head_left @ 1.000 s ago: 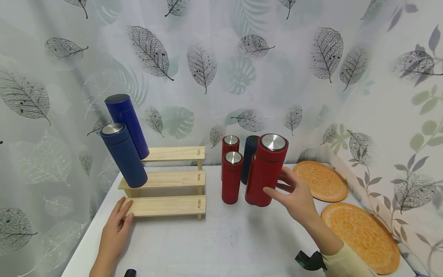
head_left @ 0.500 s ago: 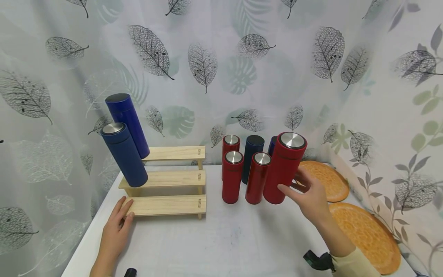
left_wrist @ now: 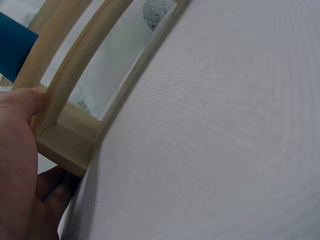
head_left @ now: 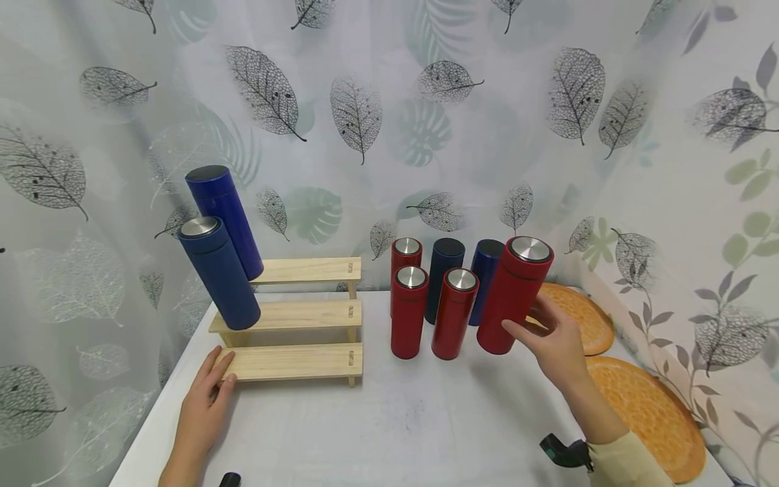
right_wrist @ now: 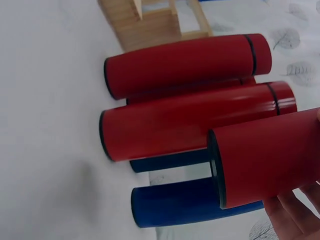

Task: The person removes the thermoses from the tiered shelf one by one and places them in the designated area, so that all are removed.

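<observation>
My right hand (head_left: 556, 338) grips a red thermos flask (head_left: 514, 297) with a silver-topped lid, thumb in front. The flask is off the table; in the right wrist view its dark base stands apart from the white surface. My left hand (head_left: 203, 402) holds the left end of a three-step wooden rack (head_left: 292, 362); in the left wrist view, thumb and fingers lie on either side of the end piece (left_wrist: 65, 145). On the rack's left stand a blue flask with a silver top (head_left: 219, 274) and a darker-topped blue flask (head_left: 225, 220) behind it.
Right of the rack stand red flasks (head_left: 409, 314) (head_left: 453, 314), with another red one (head_left: 406, 249) behind. A navy flask (head_left: 444, 277) and a blue flask (head_left: 485, 277) stand at the back. Two round orange mats (head_left: 645, 412) lie at the right; a patterned curtain hangs behind.
My right hand has carried the red flask to the right, away from the standing flasks, uncovering a red one and a blue one. My left hand has stayed on the rack.
</observation>
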### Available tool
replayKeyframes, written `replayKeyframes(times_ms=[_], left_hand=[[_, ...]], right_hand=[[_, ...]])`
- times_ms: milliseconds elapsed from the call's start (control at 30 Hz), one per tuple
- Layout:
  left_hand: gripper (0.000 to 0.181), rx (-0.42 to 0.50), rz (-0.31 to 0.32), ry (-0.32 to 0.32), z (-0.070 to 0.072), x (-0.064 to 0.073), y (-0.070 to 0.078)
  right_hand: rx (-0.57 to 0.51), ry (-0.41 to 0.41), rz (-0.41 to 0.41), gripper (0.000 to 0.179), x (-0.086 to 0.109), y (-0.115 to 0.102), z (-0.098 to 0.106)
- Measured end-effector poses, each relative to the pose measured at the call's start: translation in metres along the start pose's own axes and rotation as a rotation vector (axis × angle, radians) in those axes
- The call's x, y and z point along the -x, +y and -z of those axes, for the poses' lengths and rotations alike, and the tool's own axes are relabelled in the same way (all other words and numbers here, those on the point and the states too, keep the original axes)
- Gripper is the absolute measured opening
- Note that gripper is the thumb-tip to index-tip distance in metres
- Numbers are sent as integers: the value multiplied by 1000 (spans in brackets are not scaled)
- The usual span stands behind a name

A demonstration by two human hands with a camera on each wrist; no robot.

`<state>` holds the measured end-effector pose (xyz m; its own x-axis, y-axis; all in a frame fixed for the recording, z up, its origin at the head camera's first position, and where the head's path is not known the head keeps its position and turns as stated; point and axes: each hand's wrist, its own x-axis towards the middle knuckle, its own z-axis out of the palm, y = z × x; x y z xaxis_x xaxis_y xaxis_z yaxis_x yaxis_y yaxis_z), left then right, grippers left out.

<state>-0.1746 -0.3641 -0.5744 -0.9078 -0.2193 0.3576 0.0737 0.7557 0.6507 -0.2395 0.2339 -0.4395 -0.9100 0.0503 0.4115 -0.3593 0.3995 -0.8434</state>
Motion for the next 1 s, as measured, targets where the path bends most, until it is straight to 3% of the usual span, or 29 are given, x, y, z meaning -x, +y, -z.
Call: replayKeyframes(times_ms=[1000], left_hand=[[51, 0, 14, 1, -1, 0, 1]], right_hand=[[-20, 56, -91, 64, -12, 75, -24]])
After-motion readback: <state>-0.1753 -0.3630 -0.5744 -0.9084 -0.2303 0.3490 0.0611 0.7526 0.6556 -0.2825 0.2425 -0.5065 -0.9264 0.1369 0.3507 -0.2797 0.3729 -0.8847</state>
